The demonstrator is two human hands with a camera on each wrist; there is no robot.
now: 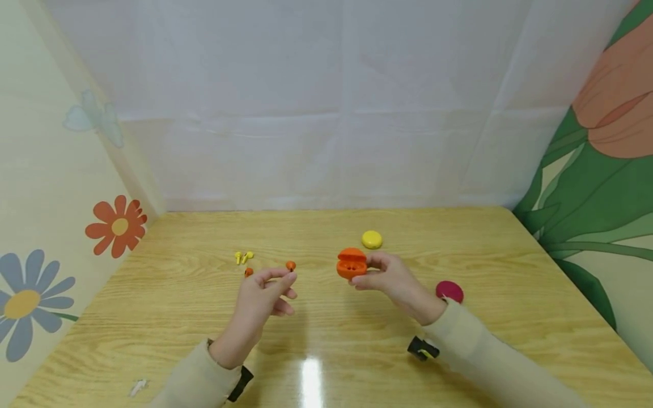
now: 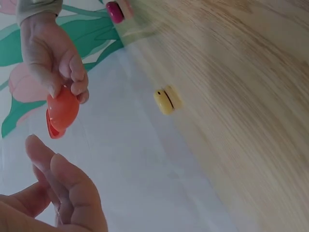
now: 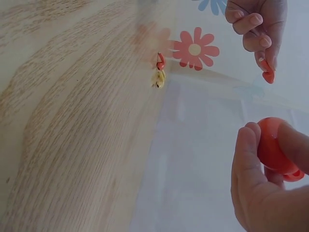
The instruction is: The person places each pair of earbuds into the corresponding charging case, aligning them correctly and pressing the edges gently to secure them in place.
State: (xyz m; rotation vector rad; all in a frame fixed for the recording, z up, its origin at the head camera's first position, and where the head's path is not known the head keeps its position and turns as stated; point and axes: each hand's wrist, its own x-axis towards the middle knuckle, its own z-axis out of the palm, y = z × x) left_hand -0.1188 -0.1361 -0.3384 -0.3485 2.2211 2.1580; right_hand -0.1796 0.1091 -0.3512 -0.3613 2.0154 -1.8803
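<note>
Between thumb and fingertips my left hand [image 1: 262, 297] pinches an orange earbud [image 1: 291, 265], raised above the table; the right wrist view shows this earbud [image 3: 268, 74] too. Off to its right, my right hand [image 1: 395, 283] grips an orange earbud case [image 1: 352, 265] by its side. The lid of that case stands up, with its inside facing me. A second orange earbud [image 1: 248, 272] lies on the table just beyond my left hand. Behind it rest two yellow earbuds [image 1: 244, 258]. In the left wrist view the held case [image 2: 63, 110] hangs above the left fingers.
A closed yellow case [image 1: 372, 239] sits behind my right hand. Near the right wrist lies a dark pink case [image 1: 450, 291], partly covered by the sleeve. A small white scrap [image 1: 138, 387] is at the front left of the wooden table [image 1: 326, 226].
</note>
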